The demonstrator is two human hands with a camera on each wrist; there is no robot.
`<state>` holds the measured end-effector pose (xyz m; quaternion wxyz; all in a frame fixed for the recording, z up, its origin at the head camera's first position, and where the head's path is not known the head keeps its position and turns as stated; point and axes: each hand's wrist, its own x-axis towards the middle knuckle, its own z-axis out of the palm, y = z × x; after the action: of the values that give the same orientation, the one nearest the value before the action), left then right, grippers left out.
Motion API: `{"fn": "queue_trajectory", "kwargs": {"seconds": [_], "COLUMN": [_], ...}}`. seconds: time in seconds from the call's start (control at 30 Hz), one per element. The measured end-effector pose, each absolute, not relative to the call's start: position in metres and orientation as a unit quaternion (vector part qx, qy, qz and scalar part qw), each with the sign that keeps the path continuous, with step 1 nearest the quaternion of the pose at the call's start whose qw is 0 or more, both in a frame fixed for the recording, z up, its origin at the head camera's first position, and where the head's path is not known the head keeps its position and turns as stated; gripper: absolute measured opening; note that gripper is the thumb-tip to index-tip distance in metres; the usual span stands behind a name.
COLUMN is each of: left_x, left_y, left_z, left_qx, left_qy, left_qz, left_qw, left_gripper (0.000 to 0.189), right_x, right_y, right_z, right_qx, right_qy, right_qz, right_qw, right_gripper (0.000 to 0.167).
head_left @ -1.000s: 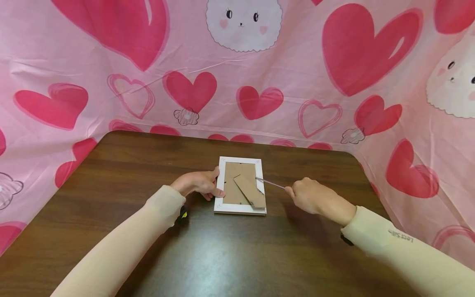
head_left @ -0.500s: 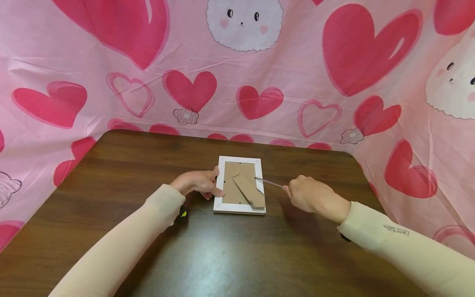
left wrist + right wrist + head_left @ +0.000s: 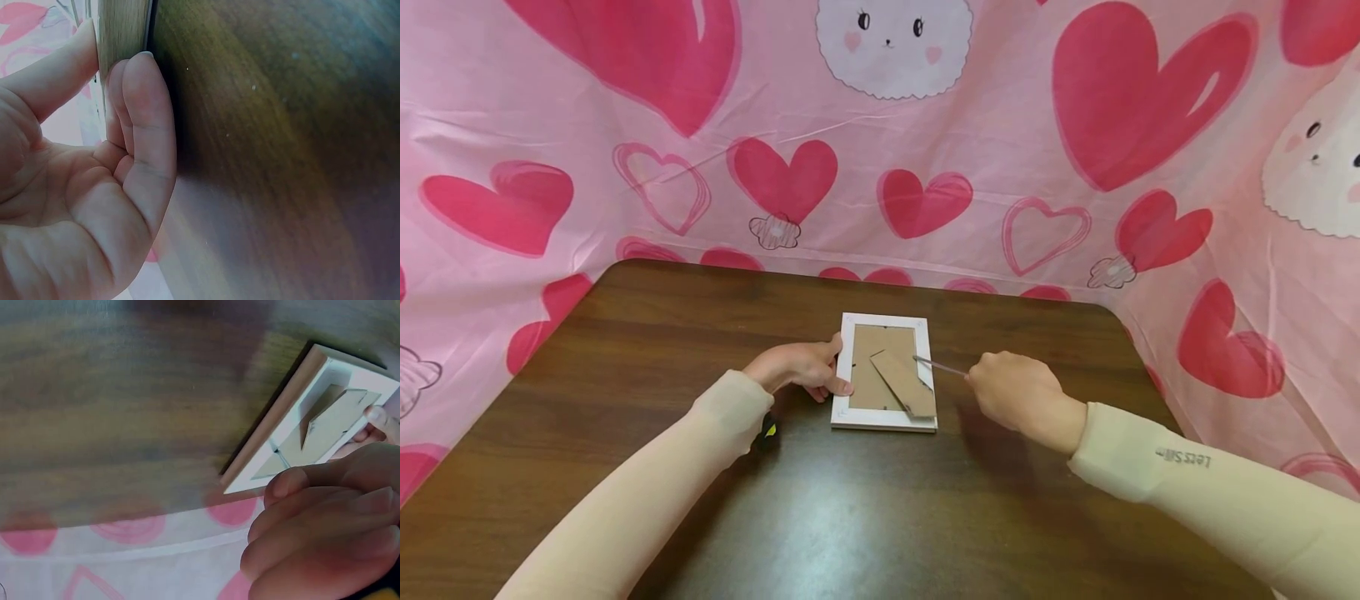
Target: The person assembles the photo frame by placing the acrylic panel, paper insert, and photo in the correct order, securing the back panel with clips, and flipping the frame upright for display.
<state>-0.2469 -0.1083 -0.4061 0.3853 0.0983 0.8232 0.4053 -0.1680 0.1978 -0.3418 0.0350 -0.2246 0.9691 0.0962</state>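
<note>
A white picture frame (image 3: 883,320) lies face down on the table, its brown backing board (image 3: 868,340) showing. A slanted easel stand (image 3: 907,385) is attached to the back. My left hand (image 3: 797,367) grips the frame's left side, thumb on the back; in the left wrist view the fingers curl against the wooden edge (image 3: 123,28). My right hand (image 3: 1018,393) has its fingers curled round a thin, slender rod-like tool (image 3: 943,367). The tip is right at the backing's right edge, by a small dark tab. The tool's handle is hidden in the fist.
The dark brown wooden table (image 3: 790,508) extends around the frame on all sides. A pink cloth (image 3: 865,142) with hearts and white animal faces hangs behind the table and along its sides. Both arms wear cream sleeves (image 3: 655,492).
My right hand and forearm have moved a little to the left, and the tool's tip has slid slightly inward over the backing's edge. The left hand and the frame have stayed put.
</note>
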Motion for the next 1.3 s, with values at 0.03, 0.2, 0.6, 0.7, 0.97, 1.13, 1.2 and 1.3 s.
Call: {"fn": "queue_trajectory", "kwargs": {"seconds": [0.03,0.2,0.6,0.7,0.97,1.13,1.2,1.3], "left_x": [-0.247,-0.247,-0.247,-0.246,-0.241,-0.240,-0.240,-0.239], "left_y": [-0.108,-0.109,-0.108,-0.109,-0.105,-0.107,-0.109,-0.109], "left_z": [-0.406,-0.407,-0.406,-0.408,-0.411,-0.411,-0.411,-0.410], "left_qx": [0.099,0.099,0.103,0.107,0.115,0.114,0.113,0.114], "left_qy": [0.823,0.823,0.824,0.827,0.830,0.832,0.832,0.831], "left_qz": [0.405,0.404,0.407,0.410,0.406,0.411,0.414,0.417], "left_qw": [0.386,0.387,0.379,0.369,0.365,0.355,0.352,0.351], "left_gripper": [0.112,0.112,0.098,0.090,0.103,0.102,0.102,0.100], "right_x": [-0.167,-0.161,-0.158,-0.166,-0.185,-0.199,-0.205,-0.213], "right_y": [0.197,0.191,0.188,0.201,0.271,0.305,0.313,0.320], "right_z": [-0.341,-0.342,-0.343,-0.342,-0.362,-0.383,-0.390,-0.402], "right_qx": [-0.233,-0.252,-0.232,-0.221,-0.170,-0.152,-0.158,-0.171], "right_qy": [0.966,0.955,0.960,0.966,0.984,0.979,0.976,0.973], "right_qz": [0.107,0.153,0.158,0.136,-0.014,-0.113,-0.139,-0.150], "right_qw": [0.023,-0.016,-0.020,0.000,0.054,0.074,0.062,0.027], "right_gripper": [0.027,0.027,0.030,0.040,0.032,0.007,0.004,0.006]}}
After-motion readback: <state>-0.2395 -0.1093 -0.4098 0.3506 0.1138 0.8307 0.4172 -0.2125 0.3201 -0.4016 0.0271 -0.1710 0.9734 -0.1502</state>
